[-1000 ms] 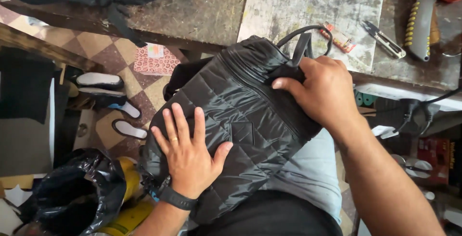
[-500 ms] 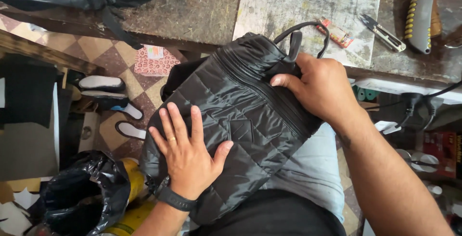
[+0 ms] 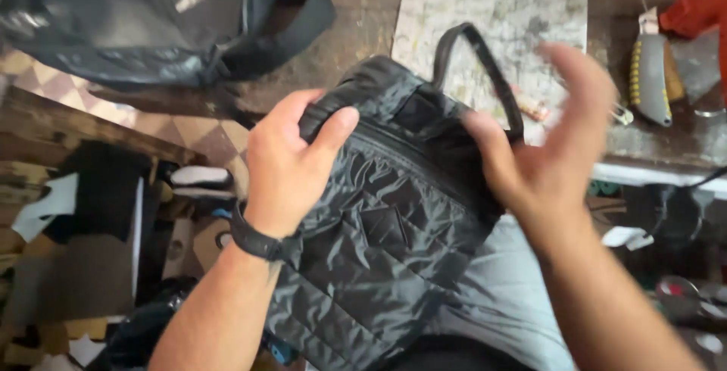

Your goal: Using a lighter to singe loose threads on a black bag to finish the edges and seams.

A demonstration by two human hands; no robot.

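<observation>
A black quilted bag (image 3: 379,257) is lying across the person's lap, its top reaching the edge of a worn workbench (image 3: 356,30). The left hand (image 3: 284,166) is gripping the bag's upper left corner, thumb pressing on top. The right hand (image 3: 545,151) is hovering open and blurred beside the bag's strap (image 3: 469,53), holding nothing.
</observation>
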